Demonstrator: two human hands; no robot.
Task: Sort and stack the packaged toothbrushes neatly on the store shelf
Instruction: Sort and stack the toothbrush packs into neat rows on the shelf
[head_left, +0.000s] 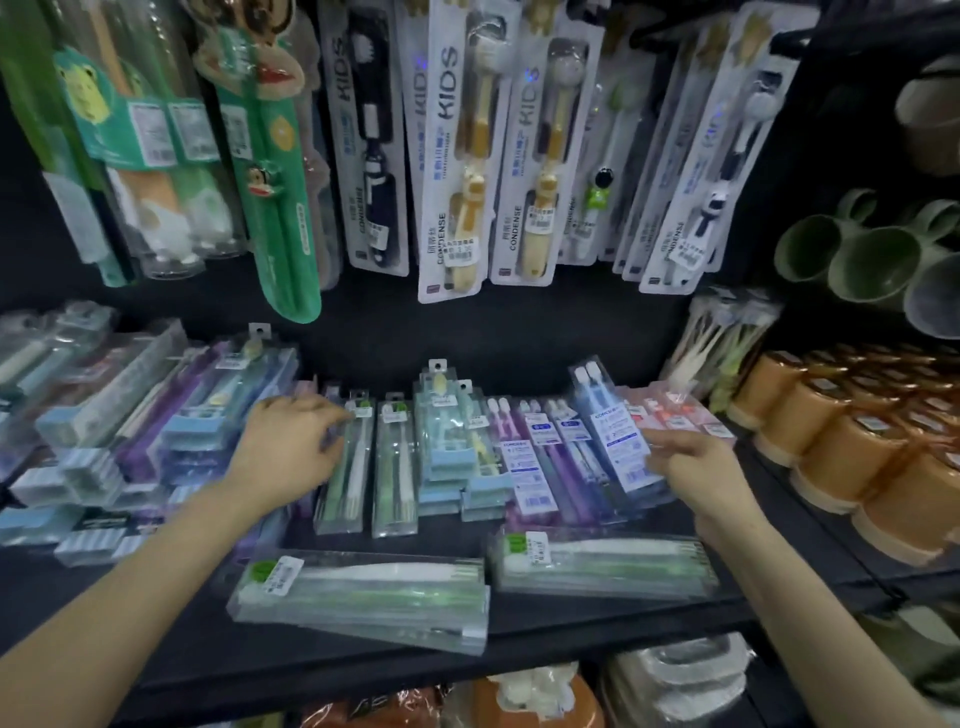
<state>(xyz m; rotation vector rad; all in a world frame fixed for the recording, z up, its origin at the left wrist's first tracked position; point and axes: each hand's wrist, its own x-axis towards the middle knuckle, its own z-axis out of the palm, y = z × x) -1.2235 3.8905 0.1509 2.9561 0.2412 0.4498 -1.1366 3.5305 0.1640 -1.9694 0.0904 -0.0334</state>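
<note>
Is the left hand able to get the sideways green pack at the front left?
Probably yes. That pack lies in front with nothing on it. The left hand rests just behind it on the upright packs, so it likely only needs to draw back.

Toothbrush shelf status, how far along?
Done: purple packs and light-blue stack lined up in the middle. In hand: left hand touches a green-white pack; right hand holds a blue pack. Left: two crosswise packs at the front, and the jumbled pile at far left.
</note>
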